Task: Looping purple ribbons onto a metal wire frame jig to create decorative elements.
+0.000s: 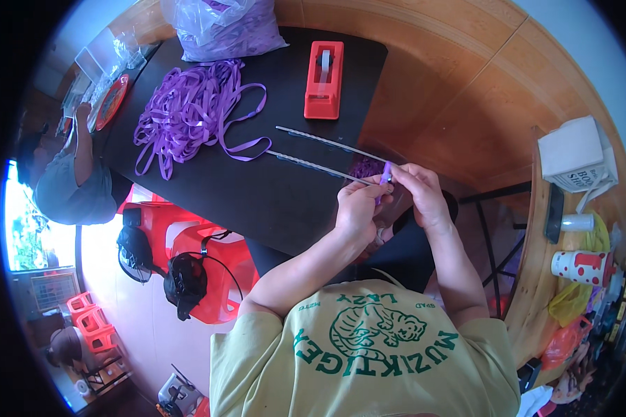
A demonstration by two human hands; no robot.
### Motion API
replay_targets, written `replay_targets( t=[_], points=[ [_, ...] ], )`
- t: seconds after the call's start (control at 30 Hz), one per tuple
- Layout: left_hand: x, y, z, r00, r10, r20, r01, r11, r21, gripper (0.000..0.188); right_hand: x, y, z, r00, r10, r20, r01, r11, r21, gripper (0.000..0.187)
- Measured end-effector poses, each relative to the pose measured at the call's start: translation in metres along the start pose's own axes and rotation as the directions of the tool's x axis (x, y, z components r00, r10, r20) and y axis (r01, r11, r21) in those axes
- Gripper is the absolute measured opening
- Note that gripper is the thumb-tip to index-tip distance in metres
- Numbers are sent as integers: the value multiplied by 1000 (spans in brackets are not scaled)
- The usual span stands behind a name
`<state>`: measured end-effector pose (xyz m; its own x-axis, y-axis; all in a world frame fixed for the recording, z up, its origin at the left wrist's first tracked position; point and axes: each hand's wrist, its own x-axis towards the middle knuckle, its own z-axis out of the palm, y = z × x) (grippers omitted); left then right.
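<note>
Just past the table's near right edge, my left hand (358, 207) pinches a short end of purple strap (385, 174). My right hand (423, 193) closes on the same strap from the other side; a small pale bit shows between the fingertips. Two thin twisted metal rods (320, 142) lie side by side over the black table (285, 208), their near ends reaching my hands. A loose heap of purple straps (181, 115) sits to the left, one loop stretching toward the rods. More purple material (366, 167) shows below, behind my fingers.
A red tape dispenser (323, 83) stands at the far side of the table. Beside it is a clear plastic bag (226, 31) full of purple straps. Red stools (209, 257) with black bags are at left, near another person (76, 187). A wooden bench (528, 292) holds a white bag and cups.
</note>
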<state>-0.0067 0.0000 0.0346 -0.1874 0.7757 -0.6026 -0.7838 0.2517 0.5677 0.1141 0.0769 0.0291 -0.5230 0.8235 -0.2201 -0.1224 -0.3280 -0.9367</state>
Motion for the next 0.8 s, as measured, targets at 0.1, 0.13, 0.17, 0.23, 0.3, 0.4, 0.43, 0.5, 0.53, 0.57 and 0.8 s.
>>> replay_targets(
  t=[0.1, 0.13, 0.17, 0.23, 0.3, 0.4, 0.43, 0.5, 0.53, 0.57, 0.8],
  points=[
    [0, 0, 0, 1000, -15, -7, 15, 1000, -16, 11, 2, 4, 3, 998, -57, -10, 56, 996, -62, 18],
    [-1, 0, 0, 1000, -27, -15, 27, 999, -21, 11, 2, 5, 5, 997, -71, -26, 69, 994, -81, 16],
    [0, 1, 0, 1000, -25, -15, 25, 999, -21, 11, 2, 4, 7, 997, -72, -24, 70, 994, -81, 16],
    [0, 1, 0, 999, -38, -33, 37, 999, -15, 11, 0, 0, 10, 997, -71, -33, 68, 996, -65, 13],
    [0, 0, 0, 999, -32, -29, 31, 999, -23, 11, 0, 2, 8, 997, -76, -13, 75, 994, -77, 12],
    [-2, 1, 0, 1000, -17, -12, 17, 999, -30, 11, 2, 7, 8, 993, -118, 4, 118, 987, -107, 9],
    [-2, 1, 0, 1000, -11, -1, 11, 999, -32, 11, 2, 7, 8, 988, -153, 3, 152, 980, -127, 8],
    [-2, 1, 0, 1000, -4, 17, 4, 999, -32, 11, 3, 7, 8, 986, -166, 2, 164, 975, -149, 7],
    [-1, 0, 0, 999, 2, 34, -1, 1000, -29, 11, 4, 7, 8, 984, -178, 0, 176, 970, -169, 7],
    [-1, 0, -1, 999, 3, 35, -2, 1000, -30, 11, 4, 7, 7, 984, -178, 1, 176, 970, -170, 7],
    [2, -3, -3, 1000, 13, 22, -12, 1000, -23, 11, 6, 8, -11, 994, -42, 103, 56, 990, -130, 7]
  ],
)
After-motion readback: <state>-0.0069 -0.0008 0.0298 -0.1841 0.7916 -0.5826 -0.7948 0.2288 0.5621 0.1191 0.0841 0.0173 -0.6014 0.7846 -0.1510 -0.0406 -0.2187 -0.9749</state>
